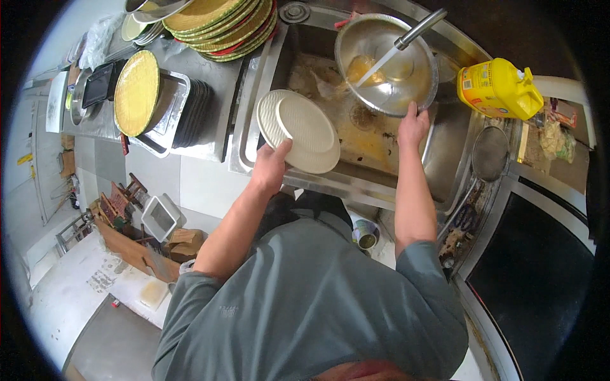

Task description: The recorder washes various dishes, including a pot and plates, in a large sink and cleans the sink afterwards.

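Observation:
My left hand [272, 166] grips the near rim of a cream oval plate [310, 131], whose ribbed underside with its raised foot ring faces me. It is held over the left part of a stainless steel sink [259, 78]. In my right hand [413, 126] is the near rim of a steel mixing bowl [419, 88], tilted over the sink. Water runs from the metal faucet [421, 28] into the bowl, and some spills over its left side. Murky yellowish water and dark scraps lie on the sink floor around a round drain [362, 115].
A stack of yellow-green oval plates [224, 28] stands left of the sink, near a pile of metal trays [183, 102] topped by a yellow oval plate [137, 93]. On the right rim are a yellow jug [498, 88] and a round mesh strainer [491, 153].

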Available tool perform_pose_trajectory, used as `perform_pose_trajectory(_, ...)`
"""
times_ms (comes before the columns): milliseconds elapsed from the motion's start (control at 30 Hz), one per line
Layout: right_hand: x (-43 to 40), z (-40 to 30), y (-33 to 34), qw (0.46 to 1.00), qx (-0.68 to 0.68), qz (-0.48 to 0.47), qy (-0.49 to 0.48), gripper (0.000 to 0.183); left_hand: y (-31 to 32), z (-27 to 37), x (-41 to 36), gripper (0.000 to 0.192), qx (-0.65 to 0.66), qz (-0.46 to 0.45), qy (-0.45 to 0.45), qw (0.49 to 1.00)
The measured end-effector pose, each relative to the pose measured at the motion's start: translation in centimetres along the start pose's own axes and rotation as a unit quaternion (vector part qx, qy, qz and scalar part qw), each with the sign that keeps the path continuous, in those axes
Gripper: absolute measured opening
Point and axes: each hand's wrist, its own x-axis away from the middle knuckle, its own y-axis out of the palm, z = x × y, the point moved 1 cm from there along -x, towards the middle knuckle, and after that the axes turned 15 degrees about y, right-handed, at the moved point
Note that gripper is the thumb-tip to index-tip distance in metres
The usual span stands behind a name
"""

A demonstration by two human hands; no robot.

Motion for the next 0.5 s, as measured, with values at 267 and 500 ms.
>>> perform_pose_trajectory(267,1.1,4.5,-6.7,0.978,0.08,0.011,0.19,0.038,-2.3,-0.8,-1.8,0.039,0.011,-0.044,0.007,0.999)
perform_pose_trajectory(500,3.7,3.4,-9.1,0.932,0.066,-0.08,0.347,0.014,-4.1,0.3,-1.8,0.039,0.011,-0.028,0.03,0.999)
